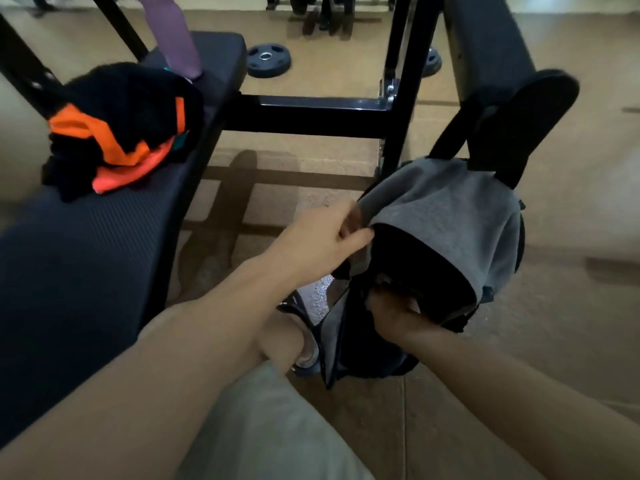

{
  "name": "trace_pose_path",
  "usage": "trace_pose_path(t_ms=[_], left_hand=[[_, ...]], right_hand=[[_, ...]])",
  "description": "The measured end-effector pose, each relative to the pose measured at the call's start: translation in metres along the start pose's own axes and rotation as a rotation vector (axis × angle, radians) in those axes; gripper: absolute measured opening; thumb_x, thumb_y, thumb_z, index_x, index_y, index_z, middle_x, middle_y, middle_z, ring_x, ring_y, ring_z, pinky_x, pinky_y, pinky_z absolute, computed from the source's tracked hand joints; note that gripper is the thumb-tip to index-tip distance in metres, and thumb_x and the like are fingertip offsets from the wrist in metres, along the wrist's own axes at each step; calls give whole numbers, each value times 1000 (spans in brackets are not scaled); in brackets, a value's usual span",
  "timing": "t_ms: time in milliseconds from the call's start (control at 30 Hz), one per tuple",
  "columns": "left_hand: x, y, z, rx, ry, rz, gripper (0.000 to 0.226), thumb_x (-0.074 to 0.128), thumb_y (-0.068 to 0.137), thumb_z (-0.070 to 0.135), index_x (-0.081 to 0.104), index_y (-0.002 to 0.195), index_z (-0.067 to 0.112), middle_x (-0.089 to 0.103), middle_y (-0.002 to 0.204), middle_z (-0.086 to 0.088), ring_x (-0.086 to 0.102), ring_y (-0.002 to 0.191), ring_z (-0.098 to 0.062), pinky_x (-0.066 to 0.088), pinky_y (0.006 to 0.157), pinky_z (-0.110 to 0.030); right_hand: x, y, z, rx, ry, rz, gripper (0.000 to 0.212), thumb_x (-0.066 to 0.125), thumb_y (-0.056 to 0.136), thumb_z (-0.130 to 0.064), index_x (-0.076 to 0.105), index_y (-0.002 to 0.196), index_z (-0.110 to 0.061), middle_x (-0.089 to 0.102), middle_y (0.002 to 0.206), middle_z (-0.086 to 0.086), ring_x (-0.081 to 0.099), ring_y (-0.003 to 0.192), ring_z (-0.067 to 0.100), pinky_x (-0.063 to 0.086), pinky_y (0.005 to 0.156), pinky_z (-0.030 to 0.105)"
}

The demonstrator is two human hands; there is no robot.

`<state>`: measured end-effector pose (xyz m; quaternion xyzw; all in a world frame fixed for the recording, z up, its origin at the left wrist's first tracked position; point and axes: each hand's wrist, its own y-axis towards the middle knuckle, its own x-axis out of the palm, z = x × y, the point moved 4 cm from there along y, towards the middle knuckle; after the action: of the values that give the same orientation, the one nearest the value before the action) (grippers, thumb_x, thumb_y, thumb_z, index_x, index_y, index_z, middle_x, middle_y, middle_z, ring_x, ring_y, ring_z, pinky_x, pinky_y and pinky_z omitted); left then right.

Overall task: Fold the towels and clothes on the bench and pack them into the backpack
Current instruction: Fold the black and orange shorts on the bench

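Both hands work at the grey backpack (446, 216) standing on the floor. Left hand (325, 233) pinches the upper edge of its open mouth, fingers curled round the fabric. Right hand (394, 313), nearer the person, grips the lower rim, fingertips hidden in the dark opening. Just below the left forearm sits a sandalled foot (304, 341). Well left of both hands, the bench (86, 254) carries a black-and-orange clothes pile (117, 133). Beyond it, a purple garment (173, 39) hangs; farther off lies a weight plate (268, 60).

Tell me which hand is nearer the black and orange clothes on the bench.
Left. The left hand pinches the backpack edge nearest the black and orange clothes; the right hand grips the opening's near rim, farther away.
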<state>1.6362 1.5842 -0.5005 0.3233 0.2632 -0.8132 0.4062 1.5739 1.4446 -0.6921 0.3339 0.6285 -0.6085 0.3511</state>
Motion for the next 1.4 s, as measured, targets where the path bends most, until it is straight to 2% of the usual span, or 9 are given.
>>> trace_pose_path(t_ms=[267, 400, 567, 800, 967, 1100, 1200, 1300, 1400], left_hand=[[-103, -60, -76, -174, 133, 304, 15, 59, 98, 33, 61, 108, 23, 66, 97, 7, 63, 92, -16, 53, 85, -38], [-148, -106, -148, -397, 199, 410, 28, 56, 100, 32, 57, 125, 20, 64, 115, -5, 61, 107, -25, 49, 92, -41], [-151, -165, -239, -722, 210, 240, 69, 62, 94, 50, 33, 151, 27, 44, 140, -10, 48, 128, -34, 46, 103, -51], [-135, -190, -281, -689, 296, 306, 73, 56, 88, 69, 34, 149, 35, 30, 148, 2, 34, 138, -29, 32, 113, -48], [-136, -196, -284, -647, 200, 290, 77, 59, 88, 67, 33, 152, 33, 28, 152, 6, 31, 142, -25, 28, 117, -46], [-151, -213, -267, -587, -389, 399, 78, 64, 94, 51, 27, 156, 20, 38, 152, 4, 41, 135, -12, 34, 106, -27], [-169, -244, -256, -660, -906, 642, 69, 50, 95, 64, 33, 151, 28, 53, 144, 2, 53, 127, -16, 40, 106, -34], [-180, -282, -247, -572, -1357, 714, 63, 45, 96, 66, 60, 135, 20, 70, 124, -7, 68, 114, -22, 54, 98, -41], [-170, -331, -248, -729, -1263, 782, 28, 65, 95, 27, 72, 115, 9, 75, 102, -18, 75, 80, -24, 59, 62, -33]], right_hand=[[-143, -33, -140, -295, 139, 284, 19, 54, 94, -19, 59, 111, -13, 65, 113, 11, 63, 105, 34, 45, 73, 36], [-205, -4, -205, -469, 385, 488, 31, 54, 93, -13, 54, 124, -15, 63, 114, 12, 60, 107, 32, 47, 81, 38], [-252, 60, -287, -552, 573, 489, 50, 65, 86, -24, 48, 131, -12, 59, 121, 14, 55, 116, 34, 47, 93, 42], [-293, 124, -359, -342, 885, 595, 72, 72, 87, -36, 37, 143, -7, 50, 137, 16, 50, 125, 33, 43, 99, 40], [-290, 148, -363, -156, 996, 645, 14, 57, 91, -19, 64, 101, -12, 69, 100, 8, 64, 100, 30, 46, 77, 35], [-291, 105, -382, -363, 974, 627, 16, 55, 92, -19, 62, 78, -14, 58, 68, -5, 53, 65, 13, 35, 64, 28], [-282, 22, -418, -725, 790, 582, 26, 60, 90, -22, 55, 65, -16, 51, 57, -4, 46, 60, 13, 33, 61, 30], [-243, -71, -444, -1102, 608, 279, 20, 62, 86, -20, 59, 67, -18, 53, 57, -5, 48, 55, 9, 38, 55, 27], [-189, -128, -448, -1242, 466, -102, 9, 63, 87, -24, 66, 80, -29, 62, 70, -10, 57, 61, 5, 48, 60, 23]])
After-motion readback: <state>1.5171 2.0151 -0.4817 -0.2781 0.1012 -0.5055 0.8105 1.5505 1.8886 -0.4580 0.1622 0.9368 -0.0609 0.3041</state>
